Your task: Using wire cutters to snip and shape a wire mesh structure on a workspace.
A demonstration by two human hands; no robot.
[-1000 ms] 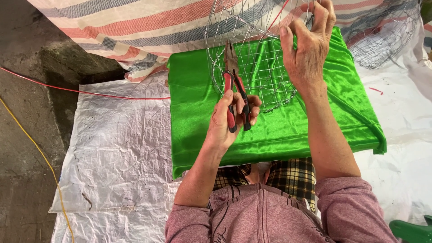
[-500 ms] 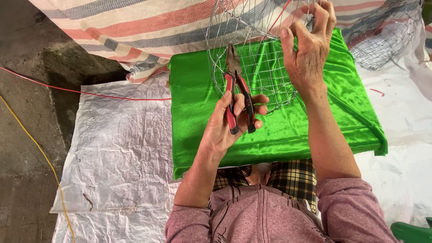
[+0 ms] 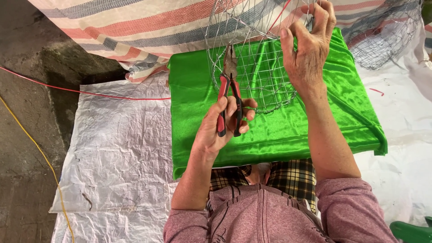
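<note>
The person sits on the floor over a bright green cloth (image 3: 279, 130) spread across a crinkled white plastic sheet (image 3: 121, 153), with a striped tarp (image 3: 148, 27) bunched along the cloth's far edge. The right hand (image 3: 310, 49) is raised above the cloth's far edge, its fingers pinched tight on the rim of a round wire basket (image 3: 256, 76), holding it up so the open mesh hangs tilted over the middle of the cloth. The left hand (image 3: 225, 126) is closed around the red-and-black handles of a pair of pliers (image 3: 228, 96), whose nose points up into the mesh near the basket's near-left side; I cannot tell whether the tips actually bite on a wire or only rest against it.

From where I stand the basket looks largely formed: the rim is a closed hoop and the mesh curves into a bowl. A thin red wire (image 3: 281, 15) runs slanting across the upper part, apparently loose, so the work at the mesh seems unfinished. A second wire basket (image 3: 382, 40) lies past the far right corner of the cloth, already shaped. A red cord (image 3: 67, 89) and a yellow cord (image 3: 36, 148) trail over the floor on the left.
</note>
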